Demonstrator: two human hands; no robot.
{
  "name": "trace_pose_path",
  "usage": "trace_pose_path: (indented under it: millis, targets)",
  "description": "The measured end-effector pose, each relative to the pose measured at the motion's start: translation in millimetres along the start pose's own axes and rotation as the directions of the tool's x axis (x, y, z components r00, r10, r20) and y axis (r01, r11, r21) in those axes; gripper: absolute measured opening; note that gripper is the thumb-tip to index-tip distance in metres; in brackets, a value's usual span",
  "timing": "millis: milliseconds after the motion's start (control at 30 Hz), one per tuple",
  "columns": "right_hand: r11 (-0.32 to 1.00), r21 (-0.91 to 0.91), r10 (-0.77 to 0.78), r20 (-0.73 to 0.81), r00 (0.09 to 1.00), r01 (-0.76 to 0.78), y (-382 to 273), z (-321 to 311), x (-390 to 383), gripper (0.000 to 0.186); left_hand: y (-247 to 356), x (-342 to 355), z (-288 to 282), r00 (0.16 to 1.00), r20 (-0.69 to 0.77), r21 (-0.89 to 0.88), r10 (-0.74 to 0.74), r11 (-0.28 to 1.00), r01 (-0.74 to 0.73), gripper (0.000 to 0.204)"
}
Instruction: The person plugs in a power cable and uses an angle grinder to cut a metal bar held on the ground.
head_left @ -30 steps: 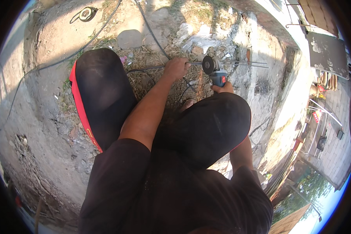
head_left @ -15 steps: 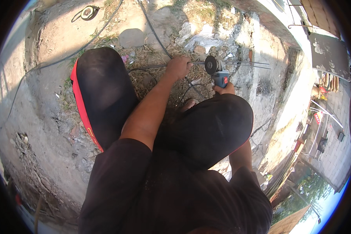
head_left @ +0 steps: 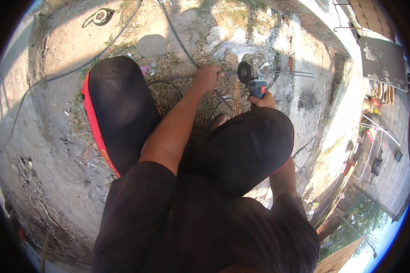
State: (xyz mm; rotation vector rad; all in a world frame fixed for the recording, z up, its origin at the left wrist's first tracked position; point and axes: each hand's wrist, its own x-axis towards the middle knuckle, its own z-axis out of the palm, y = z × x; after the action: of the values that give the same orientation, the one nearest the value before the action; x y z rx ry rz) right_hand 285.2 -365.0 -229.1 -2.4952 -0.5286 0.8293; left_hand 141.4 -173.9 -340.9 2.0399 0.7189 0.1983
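Observation:
My left hand [head_left: 205, 78] is closed around thin metal rods [head_left: 289, 73] lying crosswise above my knees. Just right of it, my right hand [head_left: 263, 101] grips an angle grinder [head_left: 258, 86] with a red switch on its grey-green body. The grinder's dark disc [head_left: 244, 72] sits upright over the rods; whether it touches them I cannot tell exactly. Faint orange sparks [head_left: 237, 98] show below the disc. My dark-clad knees frame both hands, and the right knee partly hides my right forearm.
Black cables [head_left: 175, 29] cross the dusty ground [head_left: 54, 127]. A tape measure [head_left: 100, 17] lies at top left, near a grey stone [head_left: 151, 44]. Dry grass, rubble and white scraps [head_left: 237, 45] surround the rods. A low wall edge [head_left: 305, 18] and assorted clutter [head_left: 380, 136] run along the right.
The grinder has moved slightly up in the picture since a second ago, still in my right hand. My left hand stays on the rods, almost unmoved.

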Motion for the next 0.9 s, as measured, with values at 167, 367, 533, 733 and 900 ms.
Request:
trace_pose_path:
  millis: [167,367,533,733,900]
  targets:
    - [0.999,-0.045,0.003,-0.028,1.000,-0.004,-1,-2,-8,0.036,6,0,-2,1.000,0.012,-0.009,-0.016,1.000,0.016,0.024]
    - [0.999,-0.013,0.042,-0.037,0.998,-0.043,-5,0,-16,0.032,3,2,-1,0.999,0.027,-0.017,-0.032,0.999,0.033,0.024]
    - [0.996,-0.031,0.082,0.035,0.996,-0.080,5,-2,-6,0.032,-1,1,1,1.000,-0.008,0.000,0.009,1.000,-0.009,0.022]
    - [1.000,-0.018,-0.015,0.007,1.000,0.015,-3,1,-6,0.039,-2,-2,-2,1.000,-0.018,0.003,0.001,1.000,-0.001,0.022]
    - [0.950,-0.261,0.131,-0.165,0.978,-0.171,28,13,-20,0.037,15,13,-23,0.995,-0.090,-0.060,0.030,0.998,-0.035,0.022]
